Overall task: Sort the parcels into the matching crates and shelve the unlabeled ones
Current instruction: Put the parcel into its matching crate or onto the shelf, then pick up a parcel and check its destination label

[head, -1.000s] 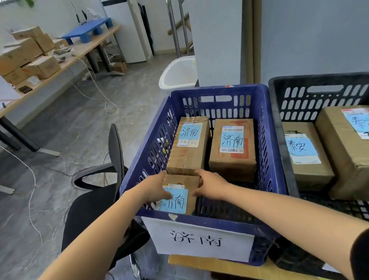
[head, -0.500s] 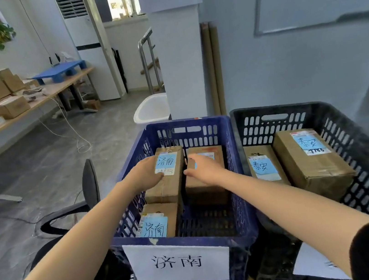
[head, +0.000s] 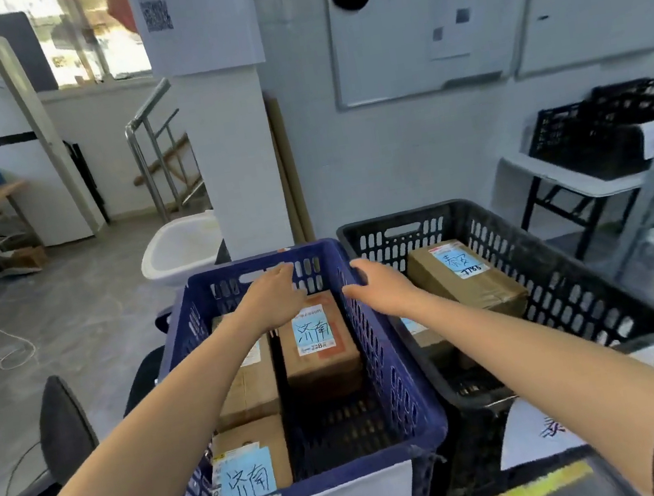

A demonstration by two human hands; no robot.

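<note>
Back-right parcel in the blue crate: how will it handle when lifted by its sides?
Probably stiff: the parcel is a taped cardboard box with square edges. Likely grippy on bare cardboard, slicker on the label. It stands tall with open crate floor in front, so a push could tip it forward.

view: head, single | faces forward and down | close above blue crate [head: 380,358] and black crate [head: 556,290]
</note>
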